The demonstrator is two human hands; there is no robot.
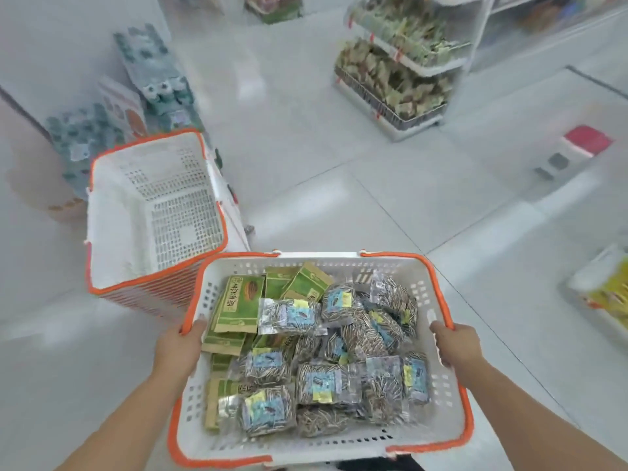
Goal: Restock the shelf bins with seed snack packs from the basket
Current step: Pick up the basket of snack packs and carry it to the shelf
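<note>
I carry a white basket with an orange rim [438, 294] in front of me. My left hand [180, 345] grips its left rim and my right hand [457, 345] grips its right rim. Inside lie several clear seed snack packs with blue and yellow labels [326, 382] and several green paper packs [238, 300] along the left side. A white shelf unit [452, 68] with wire bins of green and brown packs [390, 79] stands far ahead to the right.
An empty white and orange basket [112, 215] stands on the floor to the left. Stacked bottle packs [153, 73] sit behind it. A red-topped stool [584, 141] is at right, and a bin of yellow packs [608, 294] at the right edge.
</note>
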